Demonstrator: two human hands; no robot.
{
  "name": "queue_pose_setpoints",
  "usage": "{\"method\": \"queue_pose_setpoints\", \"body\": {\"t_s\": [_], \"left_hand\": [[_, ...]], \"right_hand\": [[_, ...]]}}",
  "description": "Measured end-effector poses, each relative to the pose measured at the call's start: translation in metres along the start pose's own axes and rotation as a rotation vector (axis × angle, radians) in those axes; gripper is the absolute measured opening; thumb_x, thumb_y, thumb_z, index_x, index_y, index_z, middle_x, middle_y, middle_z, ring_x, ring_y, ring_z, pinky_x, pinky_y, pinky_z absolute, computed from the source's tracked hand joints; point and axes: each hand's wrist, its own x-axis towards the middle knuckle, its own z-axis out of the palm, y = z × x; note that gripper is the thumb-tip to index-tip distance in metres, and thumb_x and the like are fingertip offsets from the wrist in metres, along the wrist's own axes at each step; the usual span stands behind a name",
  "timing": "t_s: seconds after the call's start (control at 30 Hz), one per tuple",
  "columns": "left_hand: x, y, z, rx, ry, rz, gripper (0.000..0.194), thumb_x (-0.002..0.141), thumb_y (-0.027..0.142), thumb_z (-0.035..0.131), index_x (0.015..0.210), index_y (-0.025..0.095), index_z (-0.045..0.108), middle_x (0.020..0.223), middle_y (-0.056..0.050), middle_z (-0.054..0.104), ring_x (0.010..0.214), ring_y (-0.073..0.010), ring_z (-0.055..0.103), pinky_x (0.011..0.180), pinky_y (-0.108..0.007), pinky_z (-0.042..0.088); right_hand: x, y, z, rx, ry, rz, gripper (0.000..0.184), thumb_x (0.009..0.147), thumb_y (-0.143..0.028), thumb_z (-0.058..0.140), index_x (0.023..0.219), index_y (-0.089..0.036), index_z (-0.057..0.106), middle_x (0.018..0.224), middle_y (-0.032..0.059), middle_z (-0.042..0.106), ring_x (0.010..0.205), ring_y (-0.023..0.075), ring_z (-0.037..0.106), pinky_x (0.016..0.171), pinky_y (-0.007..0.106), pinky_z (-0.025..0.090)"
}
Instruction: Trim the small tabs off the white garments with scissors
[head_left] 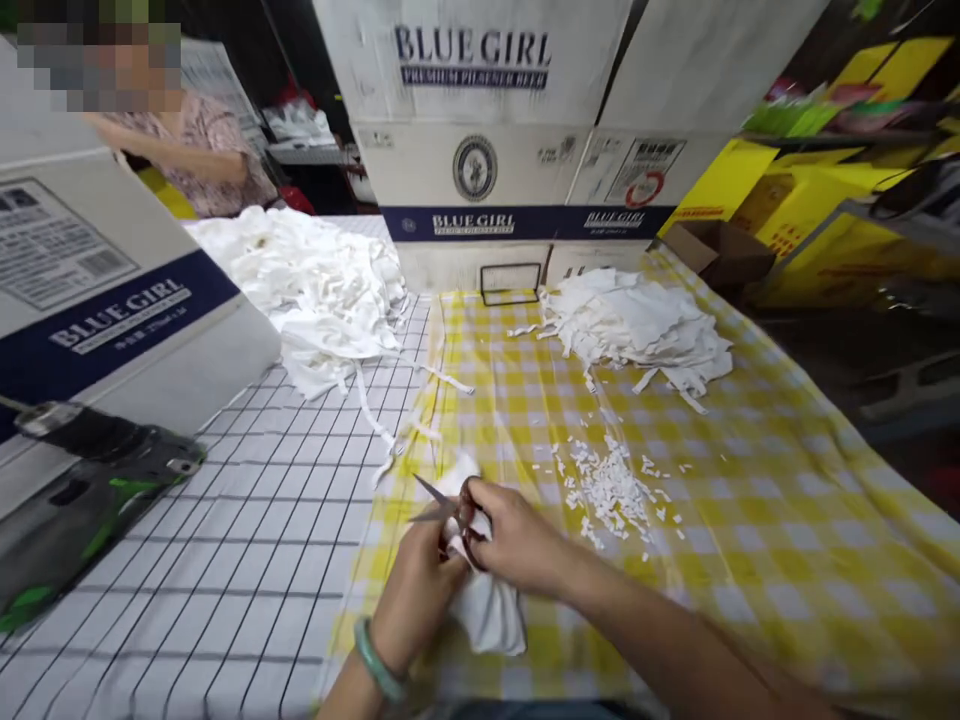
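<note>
My right hand (517, 535) is closed around the dark handles of a pair of scissors (433, 502), whose blades stand apart and point left. Just below the blades, my left hand (420, 585) grips a white cloth piece (491, 615) that hangs down toward the table edge. A green bangle (377, 660) circles my left wrist. To the right of my hands lies a scatter of small white clippings (615, 490). Part of the cloth is hidden behind my fingers.
A heap of white cloth pieces (315, 280) with trailing straps lies back left; a flatter pile (637, 325) sits back right. Large cartons (480, 170) stand behind. A power drill (97, 490) is at the left beside another carton (135, 300). Another person (202, 150) is at the far left.
</note>
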Motion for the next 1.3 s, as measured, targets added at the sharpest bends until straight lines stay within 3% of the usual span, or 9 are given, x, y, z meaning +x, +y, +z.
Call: {"method": "queue_pose_setpoints", "body": {"t_s": [0.13, 0.3, 0.43, 0.53, 0.7, 0.8, 0.9, 1.1, 1.3], "left_hand": [[0.072, 0.069, 0.006, -0.143, 0.147, 0.277, 0.026, 0.077, 0.01, 0.055, 0.1, 0.02, 0.06, 0.091, -0.003, 0.062, 0.081, -0.0193, 0.061, 0.071, -0.031, 0.05], [0.193, 0.19, 0.052, -0.328, 0.1, 0.775, 0.048, 0.081, 0.005, 0.055, 0.127, 0.019, 0.048, 0.122, -0.013, 0.057, 0.101, -0.0199, 0.06, 0.085, -0.034, 0.051], [0.213, 0.169, 0.082, -0.082, -0.003, 0.689, 0.049, 0.078, 0.003, 0.058, 0.123, 0.02, 0.054, 0.121, -0.011, 0.06, 0.101, -0.0221, 0.062, 0.092, -0.041, 0.052], [0.196, 0.098, 0.063, 0.033, 0.06, 0.54, 0.029, 0.074, 0.002, 0.06, 0.096, 0.019, 0.066, 0.104, -0.008, 0.067, 0.1, -0.0231, 0.065, 0.095, -0.039, 0.053], [0.207, -0.003, -0.047, 0.183, 0.528, 0.116, 0.032, 0.078, 0.006, 0.059, 0.109, 0.013, 0.062, 0.133, -0.02, 0.051, 0.135, -0.0355, 0.041, 0.114, -0.055, 0.032], [0.234, -0.037, -0.121, 0.206, 0.809, -0.111, 0.057, 0.082, 0.022, 0.065, 0.133, 0.008, 0.045, 0.153, -0.027, 0.021, 0.146, -0.0424, 0.014, 0.115, -0.063, 0.019], [0.258, -0.061, -0.169, 0.159, 0.967, -0.261, 0.086, 0.08, 0.038, 0.071, 0.146, 0.007, 0.024, 0.156, -0.03, 0.009, 0.146, -0.0437, 0.012, 0.113, -0.062, 0.024], [0.293, -0.09, -0.198, -0.013, 0.945, -0.303, 0.04, 0.092, 0.034, 0.061, 0.128, 0.017, 0.054, 0.131, -0.011, 0.056, 0.115, -0.0266, 0.058, 0.096, -0.05, 0.05], [0.284, -0.051, -0.195, -0.276, 0.95, -0.093, 0.031, 0.093, 0.031, 0.06, 0.118, 0.014, 0.058, 0.114, -0.009, 0.064, 0.096, -0.0198, 0.065, 0.082, -0.039, 0.056]], "right_hand": [[0.004, -0.019, -0.056, 0.136, 0.413, -0.2, 0.023, 0.075, -0.017, 0.059, 0.094, -0.024, 0.047, 0.094, 0.002, 0.062, 0.086, 0.0174, 0.061, 0.077, 0.029, 0.05], [0.044, -0.033, -0.215, -0.272, 1.075, -0.272, 0.024, 0.075, -0.014, 0.055, 0.096, -0.023, 0.046, 0.097, 0.0067, 0.061, 0.092, 0.0226, 0.061, 0.085, 0.037, 0.049], [0.066, 0.003, -0.278, -0.548, 1.191, -0.188, 0.025, 0.07, -0.018, 0.066, 0.088, -0.019, 0.049, 0.099, 0.0135, 0.06, 0.106, 0.0321, 0.055, 0.1, 0.05, 0.037], [0.088, 0.038, -0.24, -0.571, 1.144, -0.226, 0.032, 0.072, -0.038, 0.072, 0.086, -0.02, 0.05, 0.094, 0.0107, 0.06, 0.096, 0.0287, 0.056, 0.093, 0.045, 0.04], [0.17, 0.043, -0.098, -0.089, 0.406, -0.161, 0.042, 0.068, -0.053, 0.075, 0.076, -0.022, 0.047, 0.076, -0.0004, 0.058, 0.07, 0.0159, 0.052, 0.068, 0.028, 0.041], [0.239, 0.019, -0.027, -0.028, 0.292, -0.2, 0.042, 0.067, -0.049, 0.077, 0.079, -0.022, 0.047, 0.08, -0.0019, 0.059, 0.075, 0.0154, 0.054, 0.072, 0.027, 0.042], [0.307, -0.006, 0.022, 0.023, 0.294, -0.194, 0.037, 0.07, -0.042, 0.076, 0.083, -0.022, 0.047, 0.088, -0.0004, 0.06, 0.083, 0.0162, 0.055, 0.077, 0.028, 0.043], [0.39, -0.036, 0.076, 0.146, 0.357, -0.101, 0.029, 0.088, -0.032, 0.066, 0.109, -0.014, 0.058, 0.112, 0.0079, 0.061, 0.101, 0.0204, 0.059, 0.087, 0.039, 0.05], [0.371, -0.065, 0.057, 0.364, 0.308, -0.187, 0.016, 0.084, -0.026, 0.065, 0.094, -0.017, 0.057, 0.085, -0.0018, 0.06, 0.076, 0.0113, 0.058, 0.072, 0.026, 0.051]]}}
